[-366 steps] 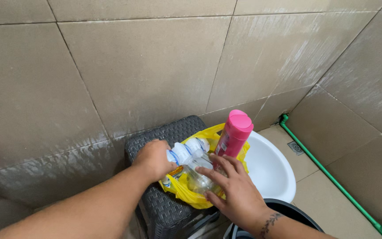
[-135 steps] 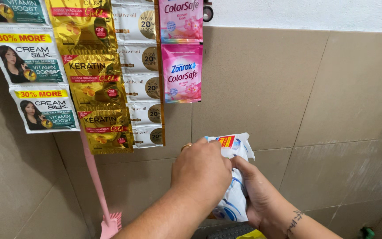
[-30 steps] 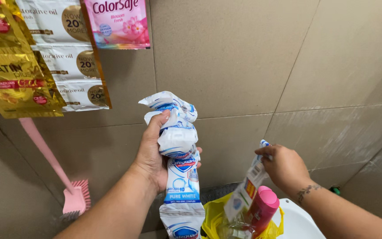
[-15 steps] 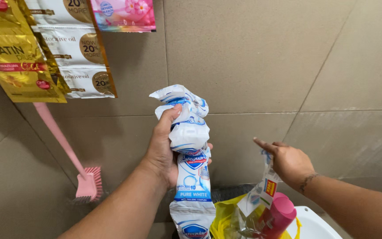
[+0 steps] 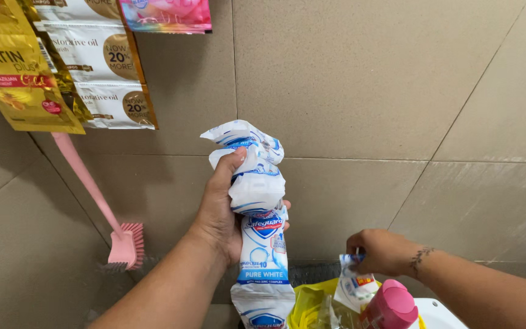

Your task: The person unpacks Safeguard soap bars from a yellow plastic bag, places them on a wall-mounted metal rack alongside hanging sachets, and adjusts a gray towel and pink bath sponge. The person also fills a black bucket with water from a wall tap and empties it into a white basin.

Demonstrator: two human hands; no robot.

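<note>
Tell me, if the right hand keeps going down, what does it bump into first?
Probably the yellow bag right below the right hand, with the pink bottle just beside it. Depth is hard to judge here.

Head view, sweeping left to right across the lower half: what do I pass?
Pink brush → left hand → white and blue sachet strip → yellow bag → torn wrapper piece → right hand and, below it, the pink bottle cap.

wall: tan tiles [image 5: 348, 79] | hung: sachet strips [image 5: 62, 55], pink brush [image 5: 117, 237] | light: even
</note>
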